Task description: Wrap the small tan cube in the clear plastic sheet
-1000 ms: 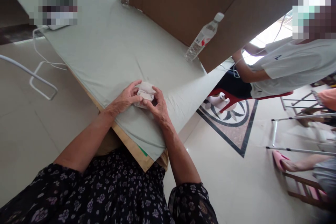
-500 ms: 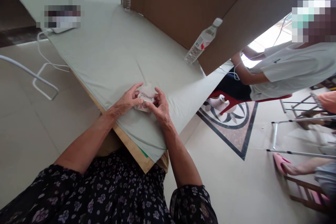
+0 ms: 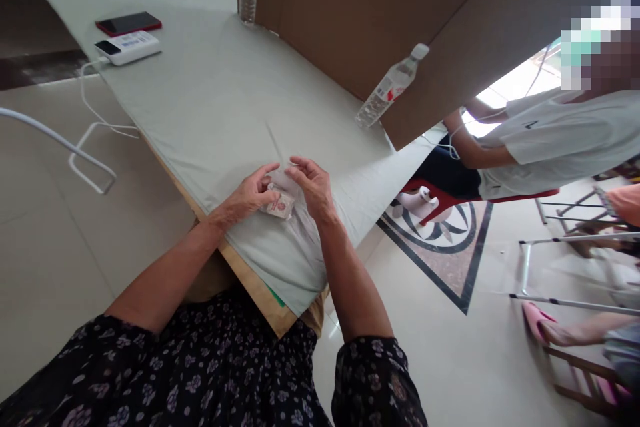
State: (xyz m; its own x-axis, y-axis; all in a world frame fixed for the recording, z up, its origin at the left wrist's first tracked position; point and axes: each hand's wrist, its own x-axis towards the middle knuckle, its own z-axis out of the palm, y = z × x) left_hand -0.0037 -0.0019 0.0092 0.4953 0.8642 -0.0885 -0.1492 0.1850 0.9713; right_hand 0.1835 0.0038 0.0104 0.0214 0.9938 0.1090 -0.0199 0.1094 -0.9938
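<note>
A small pale, block-like packet (image 3: pixel 281 205) with red print sits in my left hand (image 3: pixel 249 195), just above the table's near corner. My left thumb presses on its face and the fingers curl behind it. Thin clear plastic film (image 3: pixel 284 181) rises from the packet's far side. My right hand (image 3: pixel 316 192) is closed in a pinch at the film's upper edge, its thumb and forefinger close together. What the packet contains cannot be made out.
A pale cloth covers the table (image 3: pixel 200 100). Two water bottles (image 3: pixel 393 87) stand by a large brown cardboard panel (image 3: pixel 350 13). At the far left lie a phone (image 3: pixel 129 23) and a white cabled device (image 3: pixel 133 48). A person in a white shirt (image 3: pixel 560 127) sits at right.
My right hand has moved up from the packet's right side to the film above it. The packet has turned, so its red-printed face shows more. My left hand keeps its hold.
</note>
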